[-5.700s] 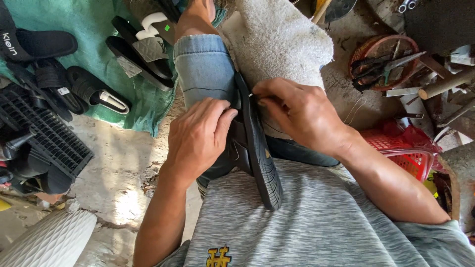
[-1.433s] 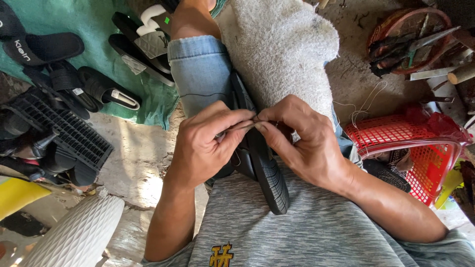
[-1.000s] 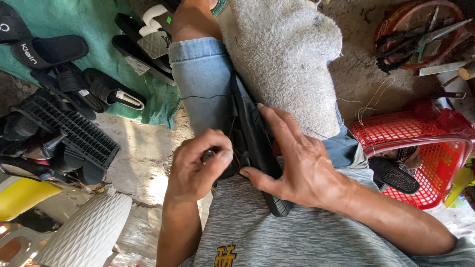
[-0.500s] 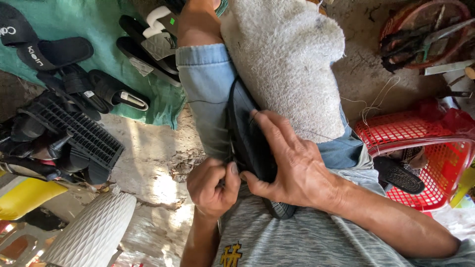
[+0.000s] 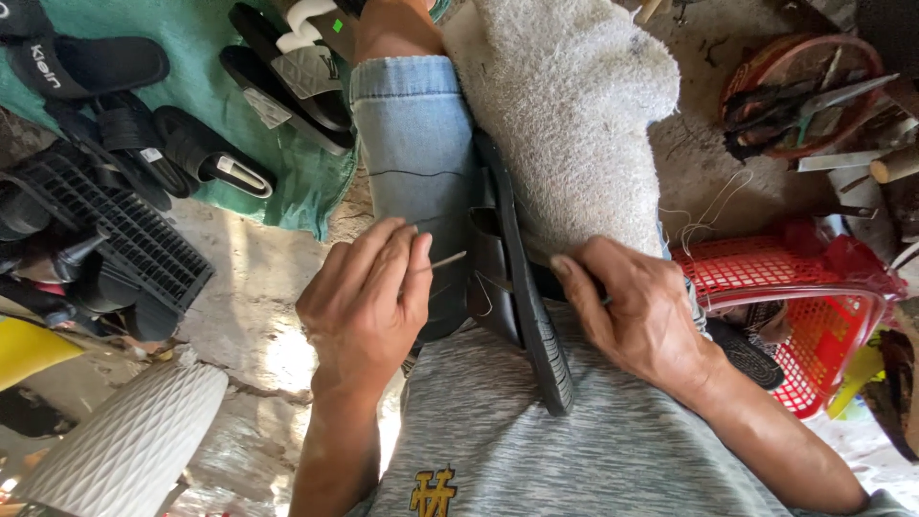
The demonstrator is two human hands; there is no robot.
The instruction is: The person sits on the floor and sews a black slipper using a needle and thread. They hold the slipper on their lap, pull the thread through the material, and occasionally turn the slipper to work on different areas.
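A black sandal (image 5: 522,306) stands on edge between my knees, sole to the right, wedged against my denim-covered left leg (image 5: 416,163) and a white fuzzy towel (image 5: 565,115) over my right leg. My left hand (image 5: 369,302) pinches a thin needle-like tool (image 5: 445,260) whose tip points at the sandal's strap. My right hand (image 5: 637,311) grips the sandal from the right side, fingers over its sole edge. A pale thread (image 5: 483,287) runs across the strap.
Several black sandals (image 5: 172,153) lie on a green cloth (image 5: 206,57) at upper left, beside a black plastic crate (image 5: 134,239). A red plastic basket (image 5: 804,306) sits at right, a round tray of scissors and tools (image 5: 804,96) above it. A white textured object (image 5: 124,445) is lower left.
My left hand dropped low beside the sandal, then rose and now holds the needle at the strap. My right hand shifted from flat over the sandal to gripping its right side.
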